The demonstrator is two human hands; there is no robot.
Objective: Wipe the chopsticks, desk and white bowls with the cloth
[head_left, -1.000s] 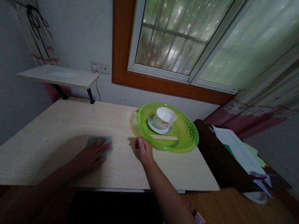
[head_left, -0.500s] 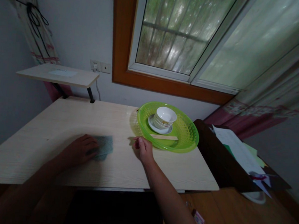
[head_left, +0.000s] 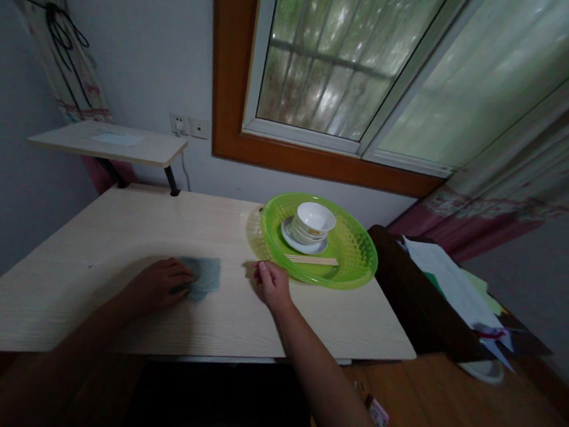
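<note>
Just ahead of the fingertips of my left hand (head_left: 161,286) lies a blue-green cloth (head_left: 208,276), flat on the pale worktop (head_left: 224,331). That hand is palm down, fingers a little bent and partly spread, with their tips over the near left edge of the cloth – most of it shows to the right of them, towards my other hand. How firmly they press on it, I cannot tell.

Right of the cloth and apart from it, my right hand (head_left: 273,285) rests on the worktop with its fingers curled in and the thumb folded over them. I cannot tell whether anything is inside. Just beyond and to the right of this hand is a round green basket (head_left: 354,249). It holds a stack of white bowls (head_left: 314,223) on a saucer (head_left: 287,235), with chopsticks (head_left: 311,260) on the side nearer my right hand.

Well beyond my left hand, a raised shelf (head_left: 57,137) carries a sheet of paper (head_left: 117,139); beyond my right hand – past the basket – is a window (head_left: 326,77).
</note>
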